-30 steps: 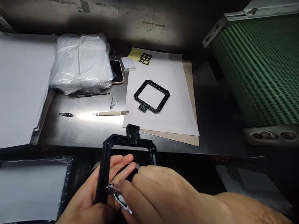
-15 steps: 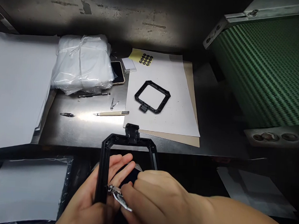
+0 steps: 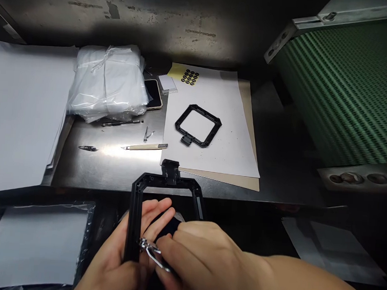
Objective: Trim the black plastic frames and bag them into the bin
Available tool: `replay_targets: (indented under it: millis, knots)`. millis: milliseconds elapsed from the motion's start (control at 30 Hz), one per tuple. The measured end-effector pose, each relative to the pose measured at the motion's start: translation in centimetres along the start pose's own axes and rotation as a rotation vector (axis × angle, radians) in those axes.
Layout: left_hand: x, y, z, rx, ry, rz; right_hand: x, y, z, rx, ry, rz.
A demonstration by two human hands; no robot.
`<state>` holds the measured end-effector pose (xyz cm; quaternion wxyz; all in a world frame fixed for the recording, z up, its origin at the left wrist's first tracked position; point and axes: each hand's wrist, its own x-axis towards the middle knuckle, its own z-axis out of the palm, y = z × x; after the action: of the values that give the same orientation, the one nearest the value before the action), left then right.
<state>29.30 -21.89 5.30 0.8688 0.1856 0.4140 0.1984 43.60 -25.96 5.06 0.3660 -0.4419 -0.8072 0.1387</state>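
Observation:
My left hand (image 3: 117,254) is wrapped round the left side of a black plastic frame (image 3: 135,220), thumb in front and fingers behind. The frame stands up towards me, its hinged tab (image 3: 170,172) at the top. In my right hand (image 3: 203,255) is a silver nail clipper (image 3: 150,252), pinched between thumb and fingers. Its jaws touch the inner edge of the frame's left side. My right hand hides the frame's lower right part. A second black frame (image 3: 182,118) lies flat on white paper (image 3: 225,160) beyond.
On the metal bench lie a craft knife (image 3: 144,147), another nail clipper (image 3: 146,134), a pen (image 3: 122,123), a dark blade-shaped piece (image 3: 87,148) and a phone (image 3: 155,93). Wrapped plastic bags (image 3: 108,83) sit at left. A green conveyor belt (image 3: 354,89) rises at right.
The clipper's lever now stands further from its body, with a gap showing between them. Both hands and the held frame have stayed nearly in place.

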Motion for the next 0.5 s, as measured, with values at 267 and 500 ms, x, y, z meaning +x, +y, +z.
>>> replay_targets:
  millis: [267,500]
  knots:
    - [0.1,-0.4,0.5,-0.043,0.039,0.076,0.0,0.5,-1.0,0.381,-0.122,0.156]
    - [-0.4,0.0,1.2,-0.217,0.146,-0.066,0.0,0.6,-3.0,0.376,-0.182,0.298]
